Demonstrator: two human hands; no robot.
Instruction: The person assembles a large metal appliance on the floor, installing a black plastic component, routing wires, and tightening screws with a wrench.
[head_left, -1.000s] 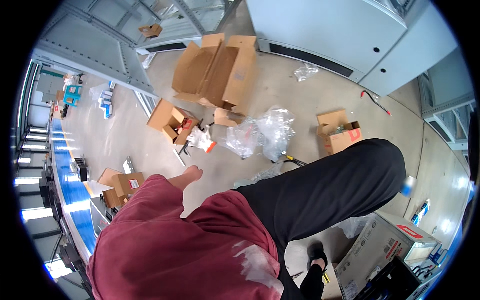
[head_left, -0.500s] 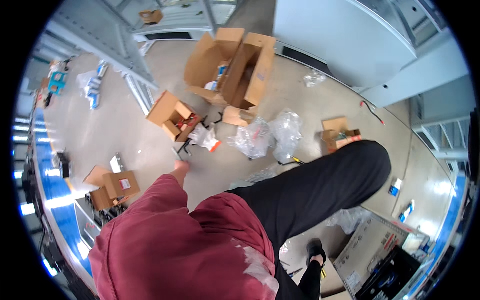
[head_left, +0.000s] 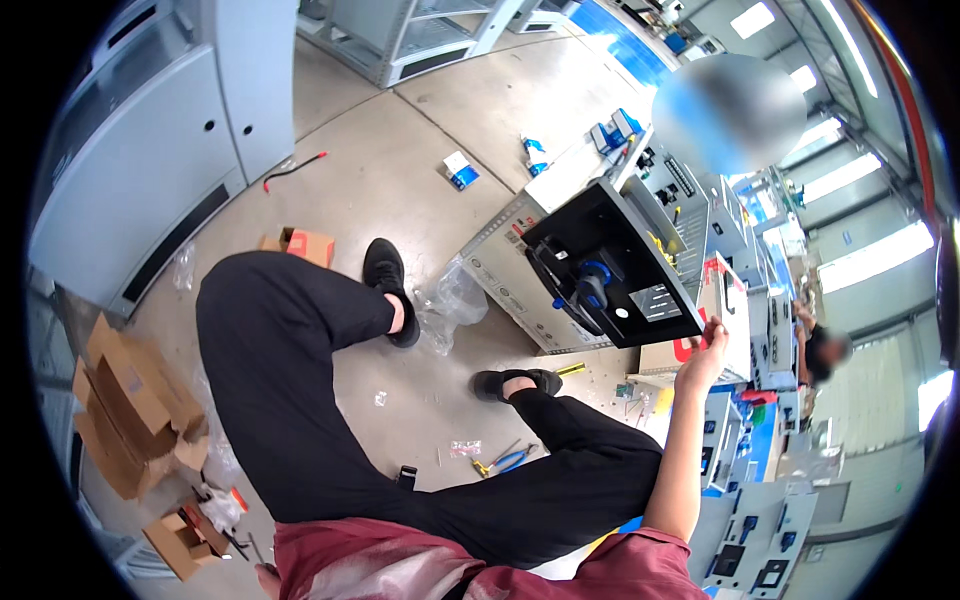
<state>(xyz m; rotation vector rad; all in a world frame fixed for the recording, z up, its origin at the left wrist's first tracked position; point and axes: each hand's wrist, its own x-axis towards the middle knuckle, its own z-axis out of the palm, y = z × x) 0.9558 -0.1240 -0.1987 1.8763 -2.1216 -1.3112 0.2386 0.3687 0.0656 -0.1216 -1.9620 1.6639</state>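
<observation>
My right hand (head_left: 705, 355) reaches out at the right, its fingers closed on the near corner of a flat black panel (head_left: 650, 318) with a white label. The panel lies tilted on top of a large printed carton (head_left: 520, 290). On the panel rest a black-and-blue power tool (head_left: 592, 285) and a dark coiled cable (head_left: 545, 262). My left hand (head_left: 268, 578) shows only in part at the lower left edge, near a small open cardboard box (head_left: 180, 540) and a white-and-orange glove-like item (head_left: 222, 508); its fingers are hidden.
Blue-handled pliers (head_left: 515, 458) lie on the floor between my legs. Clear plastic wrap (head_left: 450, 305) sits against the large carton. At the left are a big open cardboard box (head_left: 135, 420) and a grey cabinet (head_left: 150, 170). Another person (head_left: 825, 350) is far right.
The view has swung to the right. My right hand has come into view, on the black panel's corner. My left hand now shows only at the lower left edge.
</observation>
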